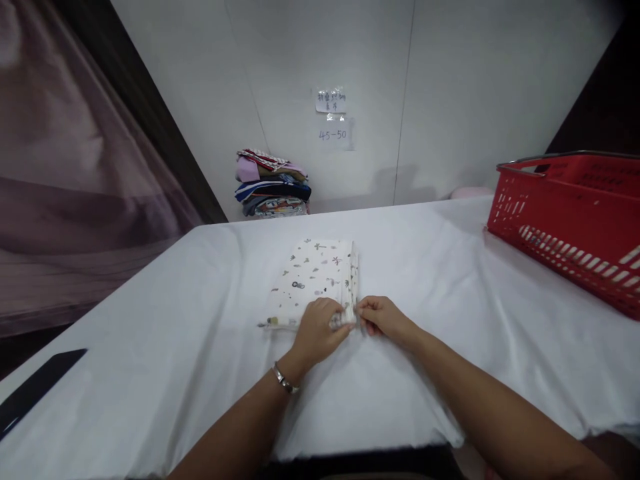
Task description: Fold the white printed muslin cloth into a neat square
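Folded cloth (314,280), white with small dark prints, lies flat mid-surface (425,280), its long axis running away from the person. Left hand (317,331) presses its near edge with fingers curled, its grip closed on the fabric. Right hand (383,318) pinches the near right corner.

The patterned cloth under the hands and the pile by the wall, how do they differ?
The patterned cloth is one pale, small-printed piece lying flat mid-table, both hands at its near edge. The pile is several darker, mixed-colour pieces stacked at the far edge, untouched. Both look folded.
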The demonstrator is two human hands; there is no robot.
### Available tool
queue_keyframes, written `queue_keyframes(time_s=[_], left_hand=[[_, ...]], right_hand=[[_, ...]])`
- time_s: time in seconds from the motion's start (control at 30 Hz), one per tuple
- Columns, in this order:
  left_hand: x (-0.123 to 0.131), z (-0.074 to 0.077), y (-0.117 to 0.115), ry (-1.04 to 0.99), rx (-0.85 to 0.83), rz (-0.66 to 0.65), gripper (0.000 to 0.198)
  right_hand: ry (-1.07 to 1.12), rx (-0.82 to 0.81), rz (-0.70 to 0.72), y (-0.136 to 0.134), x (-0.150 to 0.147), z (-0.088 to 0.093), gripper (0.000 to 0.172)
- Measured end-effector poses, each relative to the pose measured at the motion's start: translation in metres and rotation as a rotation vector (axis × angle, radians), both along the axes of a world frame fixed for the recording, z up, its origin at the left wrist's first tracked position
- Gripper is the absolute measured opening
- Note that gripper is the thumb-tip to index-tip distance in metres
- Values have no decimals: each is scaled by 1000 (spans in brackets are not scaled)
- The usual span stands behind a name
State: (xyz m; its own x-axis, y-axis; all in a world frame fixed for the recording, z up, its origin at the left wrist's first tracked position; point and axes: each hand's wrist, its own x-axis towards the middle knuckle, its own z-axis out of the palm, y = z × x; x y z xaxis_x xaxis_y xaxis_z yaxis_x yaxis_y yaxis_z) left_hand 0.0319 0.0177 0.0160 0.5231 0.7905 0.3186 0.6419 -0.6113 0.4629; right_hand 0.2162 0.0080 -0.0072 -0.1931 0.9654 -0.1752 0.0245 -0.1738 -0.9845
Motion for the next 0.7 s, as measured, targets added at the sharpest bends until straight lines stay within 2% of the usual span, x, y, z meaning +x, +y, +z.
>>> queue_keyframes(time_s=[0.13, 0.27, 0.43, 0.57, 0.7], left_hand=[[1, 1, -2, 31, 2, -7, 20], [0, 2, -2, -39, -26, 23, 17], [0, 0, 1, -100, -101, 104, 27], [7, 3, 9, -43, -172, 187, 34], [21, 10, 23, 108, -256, 256, 34]], right_hand=[[34, -46, 51, -1, -3, -2, 16], [64, -73, 104, -3, -3, 0, 23], [-13, -46, 179, -9, -4, 4, 31], [-94, -22, 182, -10, -6, 6, 24], [-154, 81, 193, -13, -8, 8, 19]])
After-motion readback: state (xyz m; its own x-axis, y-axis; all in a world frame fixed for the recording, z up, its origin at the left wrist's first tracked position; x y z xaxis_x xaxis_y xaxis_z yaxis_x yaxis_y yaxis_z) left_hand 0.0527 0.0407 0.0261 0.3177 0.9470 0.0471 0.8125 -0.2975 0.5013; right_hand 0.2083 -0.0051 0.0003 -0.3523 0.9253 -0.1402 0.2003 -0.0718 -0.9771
